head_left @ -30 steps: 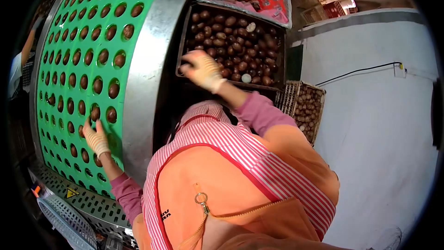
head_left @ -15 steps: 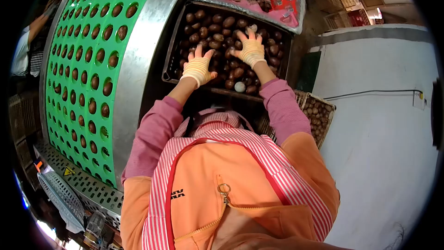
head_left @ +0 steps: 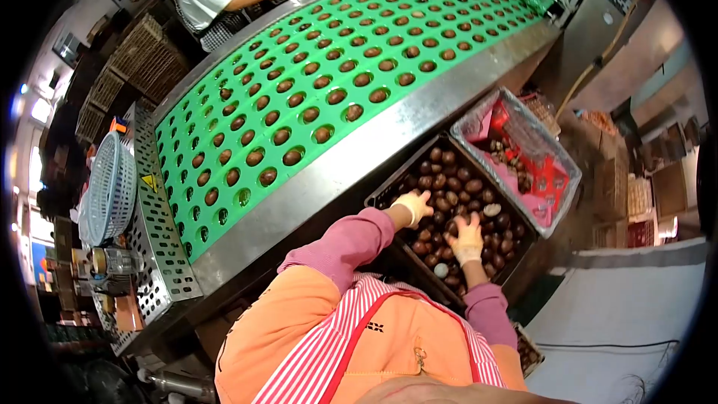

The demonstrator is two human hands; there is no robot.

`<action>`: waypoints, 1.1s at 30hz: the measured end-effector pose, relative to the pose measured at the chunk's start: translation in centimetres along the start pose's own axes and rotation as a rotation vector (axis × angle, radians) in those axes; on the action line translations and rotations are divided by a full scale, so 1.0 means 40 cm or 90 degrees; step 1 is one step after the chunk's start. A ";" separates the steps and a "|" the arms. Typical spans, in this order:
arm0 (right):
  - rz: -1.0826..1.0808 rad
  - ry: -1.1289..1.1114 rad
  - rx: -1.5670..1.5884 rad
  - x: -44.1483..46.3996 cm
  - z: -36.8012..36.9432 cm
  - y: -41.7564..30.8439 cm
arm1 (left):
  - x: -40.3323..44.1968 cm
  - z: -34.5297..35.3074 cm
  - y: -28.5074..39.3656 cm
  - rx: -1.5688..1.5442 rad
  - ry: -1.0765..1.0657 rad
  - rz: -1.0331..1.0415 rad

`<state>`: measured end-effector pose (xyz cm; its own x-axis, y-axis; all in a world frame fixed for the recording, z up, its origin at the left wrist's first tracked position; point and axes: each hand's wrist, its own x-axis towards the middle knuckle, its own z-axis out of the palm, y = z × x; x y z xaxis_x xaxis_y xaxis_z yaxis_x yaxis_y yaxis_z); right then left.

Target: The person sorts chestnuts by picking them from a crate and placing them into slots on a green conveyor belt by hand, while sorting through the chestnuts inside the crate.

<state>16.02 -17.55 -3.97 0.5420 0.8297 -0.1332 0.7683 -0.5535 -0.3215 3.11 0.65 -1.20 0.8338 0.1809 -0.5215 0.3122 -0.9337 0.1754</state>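
Left hand (head_left: pixel 413 207) at nine o'clock, right hand (head_left: pixel 468 242) at five, both spread; rough grabbing could crack ovals (head_left: pixel 462 174).

Smooth, glossy brown rounds (head_left: pixel 452 197); dark plastic crate (head_left: pixel 404 170); shiny green plastic sheet (head_left: pixel 213 233); smooth, softly reflective metal border (head_left: pixel 321 183); crinkled, glossy plastic liner (head_left: pixel 566 172) at right; matt cloth apron (head_left: pixel 321 352).

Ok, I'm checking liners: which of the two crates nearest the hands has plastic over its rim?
The crate with red and pink contents. The adjoining dark crate, where the left hand and right hand are, shows a bare rim.
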 end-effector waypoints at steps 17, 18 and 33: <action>0.079 -0.120 0.171 -0.060 -0.023 -0.043 | 0.054 0.119 0.012 -0.262 -0.103 0.033; 0.049 -0.055 0.207 -0.059 0.029 -0.009 | 0.065 0.124 0.014 -0.272 -0.113 0.035; 0.017 -0.313 1.047 0.025 -0.117 -0.477 | -0.380 -0.008 -0.123 -1.407 0.289 0.159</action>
<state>3.51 -6.50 6.43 0.1588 0.9384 -0.3068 -0.5388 -0.1780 -0.8234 -10.98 2.58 6.14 0.8383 0.4878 -0.2436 -0.1948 0.6852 0.7018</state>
